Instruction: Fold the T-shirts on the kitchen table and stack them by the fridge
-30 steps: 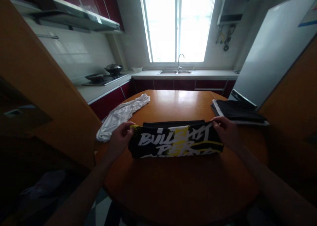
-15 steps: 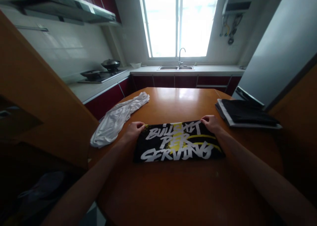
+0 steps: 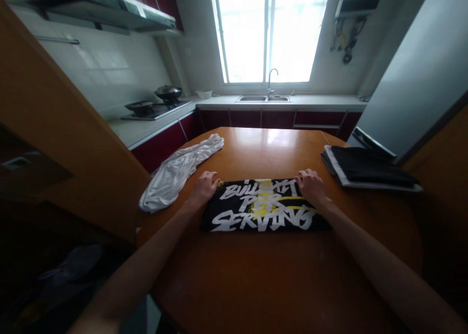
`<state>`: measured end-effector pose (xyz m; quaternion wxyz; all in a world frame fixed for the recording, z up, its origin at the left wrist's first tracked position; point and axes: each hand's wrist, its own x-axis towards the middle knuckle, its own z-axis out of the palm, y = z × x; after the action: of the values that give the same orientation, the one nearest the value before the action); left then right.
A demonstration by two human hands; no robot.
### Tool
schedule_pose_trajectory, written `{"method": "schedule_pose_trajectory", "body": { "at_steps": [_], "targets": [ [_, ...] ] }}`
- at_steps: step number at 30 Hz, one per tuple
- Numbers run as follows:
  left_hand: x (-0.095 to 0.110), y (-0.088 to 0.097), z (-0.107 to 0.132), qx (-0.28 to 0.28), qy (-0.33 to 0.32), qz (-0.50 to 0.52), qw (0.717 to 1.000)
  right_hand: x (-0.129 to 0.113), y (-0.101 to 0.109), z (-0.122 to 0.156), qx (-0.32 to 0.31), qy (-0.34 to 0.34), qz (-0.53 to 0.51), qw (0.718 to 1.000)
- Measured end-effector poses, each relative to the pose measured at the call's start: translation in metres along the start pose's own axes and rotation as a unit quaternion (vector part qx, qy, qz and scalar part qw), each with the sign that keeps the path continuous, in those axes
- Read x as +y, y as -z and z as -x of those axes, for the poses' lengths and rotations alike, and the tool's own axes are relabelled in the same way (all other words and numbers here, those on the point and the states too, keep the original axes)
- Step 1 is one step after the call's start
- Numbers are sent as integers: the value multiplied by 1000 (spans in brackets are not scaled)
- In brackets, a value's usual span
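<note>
A folded black T-shirt (image 3: 261,207) with large white lettering and yellow streaks lies flat on the wooden table (image 3: 270,270). My left hand (image 3: 205,186) rests at its far left corner, fingers loosely apart on the edge. Over the far right corner lies my right hand (image 3: 310,184), its fingers spread on the cloth and covering part of the print. Neither hand appears to pinch the fabric. To the left is a rumpled white garment (image 3: 175,175), stretched out lengthwise.
At the table's right side sits a stack of folded dark and white clothes (image 3: 369,166), close to the refrigerator (image 3: 409,80). Beyond the table are a counter with a sink (image 3: 252,99) and a stove (image 3: 161,110) with pans. A wooden panel (image 3: 73,129) stands at left.
Both hands have gone from pinching the T-shirt's far corners to lying on them with looser fingers. The shirt now lies flatter on the table. The view has shifted slightly.
</note>
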<state>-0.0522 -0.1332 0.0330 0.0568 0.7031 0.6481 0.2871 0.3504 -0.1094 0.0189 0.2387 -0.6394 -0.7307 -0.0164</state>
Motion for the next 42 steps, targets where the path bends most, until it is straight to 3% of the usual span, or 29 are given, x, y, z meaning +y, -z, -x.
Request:
{"method": "schedule_pose_trajectory", "body": {
  "at_steps": [2, 5, 9, 13, 21, 24, 29, 34, 39, 42],
  "targets": [
    [23, -5, 8, 1, -71, -9, 997, -20, 3, 12, 19, 44, -25, 999],
    [64, -27, 24, -66, -151, -19, 986, -48, -4, 30, -4, 114, -66, 991],
    [92, -62, 37, -149, -157, -100, 971, -62, -27, 45, -96, 121, -29, 988],
    [89, -75, 39, -170, -139, -121, 968, -60, -35, 44, -129, 106, -12, 986],
    [86, -73, 33, -181, -130, -156, 962, -57, -26, 35, -133, 85, -5, 987],
    [86, -72, 33, -188, -129, -158, 961, -47, -24, 33, -97, 74, 8, 992],
    [85, -73, 33, -190, -122, -146, 963, -20, -26, 28, -151, 18, 42, 988],
    [85, -66, 28, -173, -114, -94, 974, -6, -24, 25, -155, -19, 63, 986],
    [99, -51, 42, -100, -176, -80, 976, -36, -8, 38, -70, 14, 59, 996],
    [110, -56, 63, -147, -233, -87, 957, -68, -7, 61, -59, 88, 12, 994]
  ]
}}
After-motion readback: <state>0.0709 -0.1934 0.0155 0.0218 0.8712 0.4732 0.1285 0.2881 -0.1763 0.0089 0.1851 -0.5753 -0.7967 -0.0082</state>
